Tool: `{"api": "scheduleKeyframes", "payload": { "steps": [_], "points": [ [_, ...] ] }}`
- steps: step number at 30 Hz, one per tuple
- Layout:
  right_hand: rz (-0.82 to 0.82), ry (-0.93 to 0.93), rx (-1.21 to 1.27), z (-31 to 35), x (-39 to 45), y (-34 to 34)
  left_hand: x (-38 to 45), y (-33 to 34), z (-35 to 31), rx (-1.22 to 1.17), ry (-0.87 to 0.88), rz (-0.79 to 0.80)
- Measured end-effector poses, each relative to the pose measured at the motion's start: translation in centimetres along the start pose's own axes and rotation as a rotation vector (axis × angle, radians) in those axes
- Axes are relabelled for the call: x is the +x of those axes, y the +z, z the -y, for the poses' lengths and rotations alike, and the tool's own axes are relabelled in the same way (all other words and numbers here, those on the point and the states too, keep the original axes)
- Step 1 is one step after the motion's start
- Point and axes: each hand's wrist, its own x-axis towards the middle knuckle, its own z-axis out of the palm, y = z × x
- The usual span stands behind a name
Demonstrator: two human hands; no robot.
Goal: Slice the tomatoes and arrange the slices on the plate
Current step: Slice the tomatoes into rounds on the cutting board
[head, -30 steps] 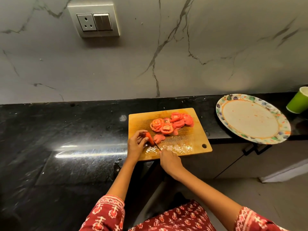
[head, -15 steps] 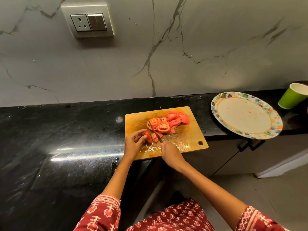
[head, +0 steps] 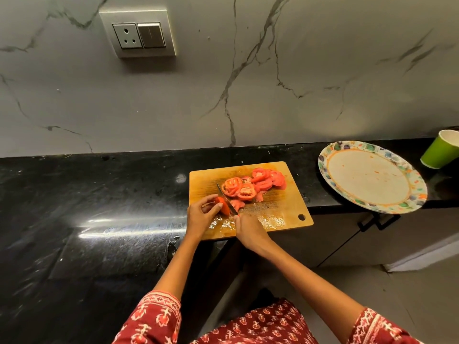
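My left hand [head: 201, 216] pinches the tomato stub [head: 221, 206], my right hand [head: 248, 229] grips the knife [head: 226, 198]; the blade could nick my fingers [head: 215, 207], being so close.

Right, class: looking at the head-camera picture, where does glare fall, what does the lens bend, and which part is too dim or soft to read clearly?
Head view: bright streaks of glare lie on the black countertop left of the cutting board; the wide lens bows the counter edge and tilts the wall socket; the knife is thin and dim against the tomato slices; the green cup is cropped at the right edge.
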Motion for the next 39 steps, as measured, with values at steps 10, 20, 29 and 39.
{"api": "scheduleKeyframes", "payload": {
  "steps": [10,20,29,39],
  "points": [
    [-0.034,0.076,0.031,-1.3,1.5,-1.1,0.1,2.1,-0.3,0.650,0.066,0.076],
    [-0.084,0.069,0.075,-2.3,1.9,-1.9,1.4,0.7,-1.0,0.422,0.052,0.067],
    [-0.117,0.031,0.091,-1.5,2.7,-1.2,1.2,-1.6,-2.0,0.559,0.099,0.057],
    [-0.148,0.080,0.129,-3.0,2.9,-2.2,2.5,-1.5,-4.2,0.812,-0.065,0.302]
  ]
}}
